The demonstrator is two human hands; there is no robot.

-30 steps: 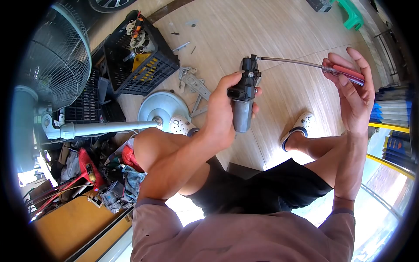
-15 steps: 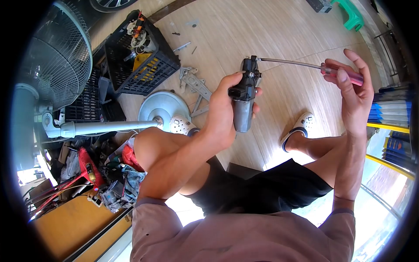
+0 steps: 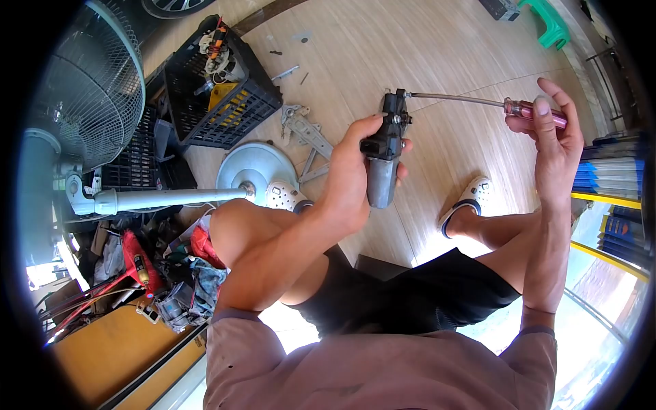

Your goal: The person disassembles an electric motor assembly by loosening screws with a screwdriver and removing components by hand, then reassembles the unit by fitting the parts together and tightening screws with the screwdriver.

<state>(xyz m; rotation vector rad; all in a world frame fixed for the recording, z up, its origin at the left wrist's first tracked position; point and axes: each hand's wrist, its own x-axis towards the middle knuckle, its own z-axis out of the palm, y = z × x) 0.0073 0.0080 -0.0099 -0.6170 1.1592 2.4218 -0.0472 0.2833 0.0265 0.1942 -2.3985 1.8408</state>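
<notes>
Your right hand (image 3: 557, 147) has rolled its grip since the earlier frame: the thumb now lies further over the handle (image 3: 557, 119) of the driver (image 3: 471, 100), and the fingers have closed in around it. The motor (image 3: 382, 181) has shifted only slightly, and your left hand (image 3: 348, 160) has gone with it.

You hold the motor in your left hand, out in front of you above the floor (image 3: 437, 137), with its silver can pointing down toward you and its black housing at the far end. Your thumb lies on one side, and your fingertips show round the other. Your right hand keeps a light hold on the handle, one finger stretched away from it.

The driver's shaft runs sideways between your hands, and its tip meets the housing near the far end. You seem to be at the turning step, with the tip on a fastener; whether it is seated, or which way you turn, I cannot tell.

Another turn calls for a firm left grip, the shaft kept in line and some push toward the housing, so the tip does not slip. The crate (image 3: 253, 109) and bracket (image 3: 307, 135) lie beyond your left arm.
</notes>
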